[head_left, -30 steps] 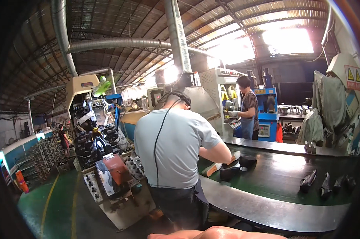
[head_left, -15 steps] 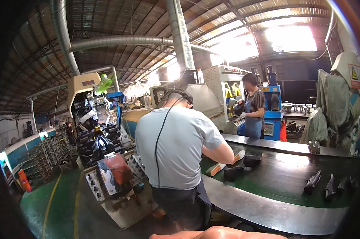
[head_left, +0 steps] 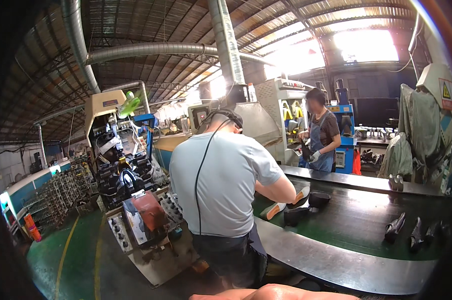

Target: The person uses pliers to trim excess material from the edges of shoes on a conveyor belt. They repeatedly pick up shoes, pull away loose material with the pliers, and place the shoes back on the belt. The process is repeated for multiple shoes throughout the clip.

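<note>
- Grip: we see only a strip of bare skin [head_left: 273, 293] at the lower edge, apparently the wearer's. We cannot say whether it is hand or forearm, nor which side; fingers are not distinguishable. Whether the left hand or right hand is wide, narrow or holding something, we cannot tell.
- Just ahead: a co-worker in a grey shirt [head_left: 221, 185], back to us, leans over the green belt [head_left: 358, 220]. This person's hands are hidden from us.
- Shoes: near that person's forearm lie a pale shoe [head_left: 272, 211], a second pale shoe [head_left: 302, 194] and two dark shoes [head_left: 297, 216]. Four more dark shoes [head_left: 395, 228] stand farther right on the belt, well apart from the first group.
- Step, our judgement: waiting or watching, with no handling by the wearer visible. Reaching any shoe would call for a hand raised over the near metal edge [head_left: 336, 260], clear of the co-worker.
- Farther out: a second co-worker in apron and striped top [head_left: 327, 131] holds a dark item [head_left: 306, 151], beside a pale machine [head_left: 288, 92].
- Left: a tall machine [head_left: 104, 106] with a beige hood.
</note>
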Motion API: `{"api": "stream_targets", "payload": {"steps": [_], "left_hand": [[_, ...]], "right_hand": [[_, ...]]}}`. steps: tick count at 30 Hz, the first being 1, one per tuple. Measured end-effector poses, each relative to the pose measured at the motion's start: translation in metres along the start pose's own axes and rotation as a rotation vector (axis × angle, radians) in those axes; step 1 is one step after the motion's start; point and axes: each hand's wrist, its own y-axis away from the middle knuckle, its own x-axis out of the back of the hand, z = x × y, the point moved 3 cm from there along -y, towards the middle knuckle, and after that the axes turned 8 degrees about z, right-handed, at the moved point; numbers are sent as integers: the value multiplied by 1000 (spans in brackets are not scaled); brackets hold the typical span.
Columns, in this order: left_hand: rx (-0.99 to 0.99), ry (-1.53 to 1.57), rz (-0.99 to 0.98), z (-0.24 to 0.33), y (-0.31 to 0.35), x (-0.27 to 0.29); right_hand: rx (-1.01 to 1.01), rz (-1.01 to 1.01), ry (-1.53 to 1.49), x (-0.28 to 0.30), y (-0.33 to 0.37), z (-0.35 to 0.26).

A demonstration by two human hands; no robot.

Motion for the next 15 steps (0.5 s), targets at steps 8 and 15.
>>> {"api": "stream_targets", "payload": {"steps": [8, 15], "left_hand": [[7, 6, -6, -1, -8, -1], [41, 8, -44, -9, -19, -4]], "right_hand": [[-2, -4, -2, 1, 1, 5], [-35, 26, -24, -5, 24, 25]]}}
